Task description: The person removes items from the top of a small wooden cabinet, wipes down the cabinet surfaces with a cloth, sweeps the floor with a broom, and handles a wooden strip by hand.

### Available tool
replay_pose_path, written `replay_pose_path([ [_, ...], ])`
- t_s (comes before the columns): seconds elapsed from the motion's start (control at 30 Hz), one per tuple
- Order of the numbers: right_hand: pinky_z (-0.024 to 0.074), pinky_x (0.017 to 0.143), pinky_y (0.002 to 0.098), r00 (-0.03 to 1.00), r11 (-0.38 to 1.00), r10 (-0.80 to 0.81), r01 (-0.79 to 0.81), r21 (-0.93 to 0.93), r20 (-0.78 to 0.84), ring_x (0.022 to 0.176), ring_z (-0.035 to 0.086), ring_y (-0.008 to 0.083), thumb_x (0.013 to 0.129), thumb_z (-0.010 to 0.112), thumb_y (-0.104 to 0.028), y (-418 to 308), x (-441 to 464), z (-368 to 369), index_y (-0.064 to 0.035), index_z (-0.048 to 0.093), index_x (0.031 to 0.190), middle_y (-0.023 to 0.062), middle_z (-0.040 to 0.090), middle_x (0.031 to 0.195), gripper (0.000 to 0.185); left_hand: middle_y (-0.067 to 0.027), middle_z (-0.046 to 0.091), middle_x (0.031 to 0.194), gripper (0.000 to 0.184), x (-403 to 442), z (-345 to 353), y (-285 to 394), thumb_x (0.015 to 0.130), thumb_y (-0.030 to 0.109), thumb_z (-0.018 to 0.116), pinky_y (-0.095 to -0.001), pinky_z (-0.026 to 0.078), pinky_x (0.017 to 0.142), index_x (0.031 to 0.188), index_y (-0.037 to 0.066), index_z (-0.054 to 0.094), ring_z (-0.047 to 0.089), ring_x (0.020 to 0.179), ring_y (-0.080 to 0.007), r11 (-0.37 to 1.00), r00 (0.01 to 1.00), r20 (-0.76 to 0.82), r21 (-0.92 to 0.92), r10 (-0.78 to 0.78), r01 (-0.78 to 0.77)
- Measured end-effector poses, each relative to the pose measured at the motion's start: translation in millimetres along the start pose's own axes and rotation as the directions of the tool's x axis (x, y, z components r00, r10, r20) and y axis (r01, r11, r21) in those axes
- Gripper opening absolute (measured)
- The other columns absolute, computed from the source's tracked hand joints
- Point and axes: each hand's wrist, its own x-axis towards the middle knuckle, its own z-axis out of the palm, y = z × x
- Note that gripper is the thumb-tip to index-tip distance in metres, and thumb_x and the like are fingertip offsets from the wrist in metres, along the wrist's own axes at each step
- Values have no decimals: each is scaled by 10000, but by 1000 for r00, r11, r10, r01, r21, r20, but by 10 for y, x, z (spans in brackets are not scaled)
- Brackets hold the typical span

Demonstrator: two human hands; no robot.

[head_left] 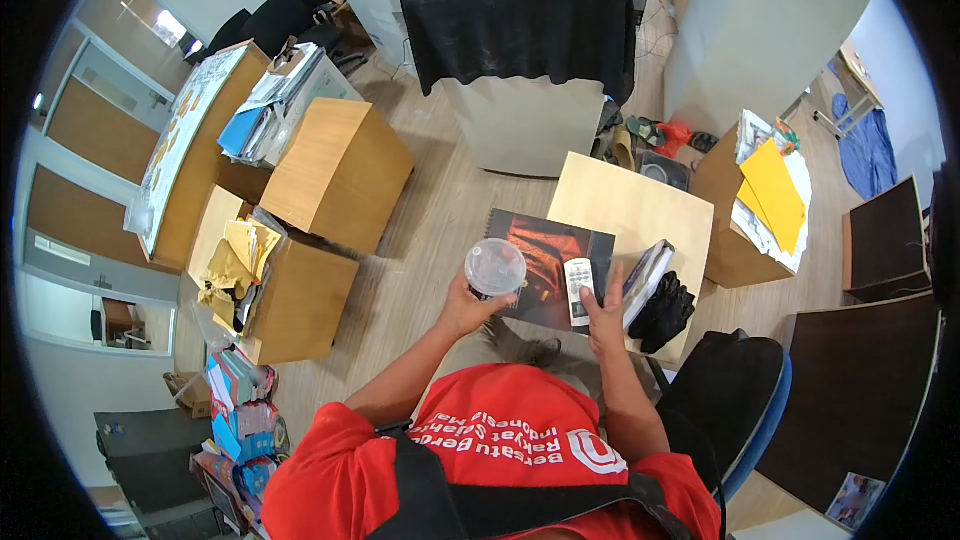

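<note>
My left hand [472,308] is closed around a clear round plastic container [496,266], its circular top facing up. In my right hand [605,320] is a white remote control [578,285], with the thumb along its side and the other fingers partly hidden. Below both hands lies a dark spiral-bound book [535,230] with an orange-red picture, partly over the corner of a light wooden table [640,190]. To the right of my right hand, a white-edged binder [650,278] and a crumpled black bundle [668,314] rest on that table.
Ahead stands a cabinet under a black cloth [520,10]. Wooden boxes [335,165] and a box of yellow envelopes [240,260] are on the left. Another box with papers and a yellow envelope [775,190] stands right. A black chair [725,390] is close by my right side.
</note>
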Motion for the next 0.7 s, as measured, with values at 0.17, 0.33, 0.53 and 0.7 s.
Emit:
replay_pose_path([
  [0.17,498,879,308,980,983,161,-170,68,120,1038,598,182,863,695,-73,95,97,-69,-37,303,1457,93,573,1246,713,-74,658,1119,633,-102,-1,343,675,122,859,-335,497,919,1218,10,553,621,1043,-165,993,996,-30,79,-80,82],
  [0.33,546,756,335,892,891,440,-448,75,103,886,647,159,860,718,-131,208,64,-38,-68,504,1238,38,658,1033,439,-66,693,1049,499,-106,-127,226,682,109,849,-322,505,911,1116,5,624,641,1011,-158,957,1000,-16,291,17,-12],
  [0.53,571,706,348,868,859,479,-494,135,126,836,662,156,865,718,-130,311,-107,-62,-73,554,1175,55,673,1012,356,-137,484,1340,1263,-188,-118,81,618,3,861,-388,457,1018,1492,59,-49,532,1206,-243,998,999,28,61,-25,23],
  [0.7,553,698,313,879,872,454,-472,132,147,850,648,125,868,708,-101,331,-215,-75,-66,610,1120,34,679,1009,272,-138,509,1320,1250,-197,-180,-69,629,26,868,-386,461,1011,1500,50,-27,540,1199,-235,993,992,86,80,-93,86],
])
